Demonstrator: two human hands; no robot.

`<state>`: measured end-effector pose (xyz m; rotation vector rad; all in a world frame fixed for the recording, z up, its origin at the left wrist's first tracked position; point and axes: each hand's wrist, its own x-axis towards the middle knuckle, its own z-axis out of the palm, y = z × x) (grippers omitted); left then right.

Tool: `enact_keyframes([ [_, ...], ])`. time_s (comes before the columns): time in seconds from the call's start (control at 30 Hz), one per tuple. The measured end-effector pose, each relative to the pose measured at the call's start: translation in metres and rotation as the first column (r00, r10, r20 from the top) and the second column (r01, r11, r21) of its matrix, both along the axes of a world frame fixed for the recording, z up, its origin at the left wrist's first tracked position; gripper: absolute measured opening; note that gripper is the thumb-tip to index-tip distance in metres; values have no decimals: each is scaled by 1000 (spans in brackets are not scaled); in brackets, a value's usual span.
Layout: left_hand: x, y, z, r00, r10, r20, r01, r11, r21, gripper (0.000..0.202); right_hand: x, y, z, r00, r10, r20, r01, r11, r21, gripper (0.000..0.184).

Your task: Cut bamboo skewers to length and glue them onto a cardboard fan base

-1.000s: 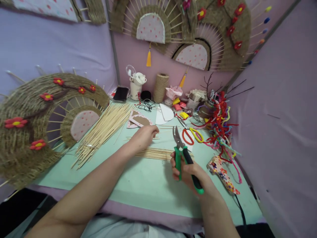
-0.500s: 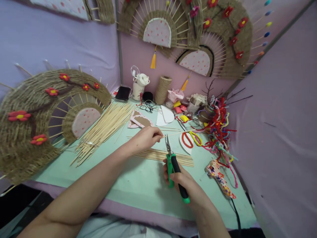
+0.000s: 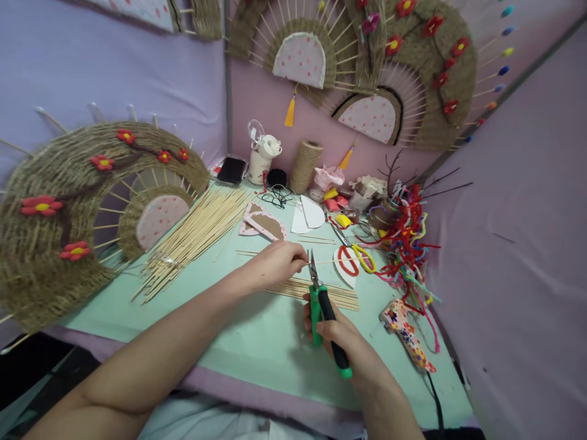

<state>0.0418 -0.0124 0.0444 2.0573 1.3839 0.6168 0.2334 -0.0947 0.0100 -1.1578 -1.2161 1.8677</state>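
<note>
Near the middle of the frame, a thin pale stick (image 3: 328, 261) runs roughly level above the table (image 3: 257, 348), its right end passing over the handles of the scissors (image 3: 347, 243). The left hand (image 3: 282, 264) pinches its left end, fingertips drawn together. Just to the right of those fingertips stand the blades of the green-and-black cutters (image 3: 325, 302), pointing up the frame and slightly parted at the stick; whether they touch it, I cannot tell. The right hand (image 3: 352, 347), lower right of centre, is wrapped around both handles.

Below the left hand lies a row of sticks (image 3: 323, 293), side by side. Left of centre, a large bundle of sticks (image 3: 197, 241) slants across the table. Above the left hand are pink-edged cardboard pieces (image 3: 267, 225), with white paper shapes (image 3: 312, 212) to their right. Farther up stand a white cup (image 3: 261, 164) and a spool of twine (image 3: 306, 168).

Right of centre sits a tangle of coloured fuzzy stems (image 3: 410, 235), mostly red, with a flower-patterned glue gun (image 3: 403, 330) below it. A twine fan (image 3: 59, 171) with red flowers fills the left edge, and more fans (image 3: 300, 61) hang along the top
</note>
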Motion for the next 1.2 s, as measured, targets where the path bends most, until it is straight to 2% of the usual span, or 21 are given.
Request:
enact_keyframes([
  [0.3, 1, -1, -1, 999, -9, -43, 10, 1000, 25, 25, -1, 2, -1, 1000, 2, 12, -2, 1000, -4, 41],
  [0.73, 1, 0, -7, 999, -16, -30, 17, 999, 40, 27, -1, 4, 1, 998, 12, 64, -12, 1000, 3, 26],
  [0.87, 1, 1, -9, 999, -12, -39, 14, 998, 54, 26, -4, 7, 0, 999, 7, 37, -5, 999, -48, 29],
  [1.0, 1, 4, -14, 997, -1, -75, 6, 998, 60, 25, -9, 15, -1, 999, -51, -4, 50, 985, -163, 33],
  [1.2, 1, 12, -17, 995, 35, -96, -30, 998, 54, 26, -7, 35, 0, 1000, 30, 0, -29, 979, -201, 29],
])
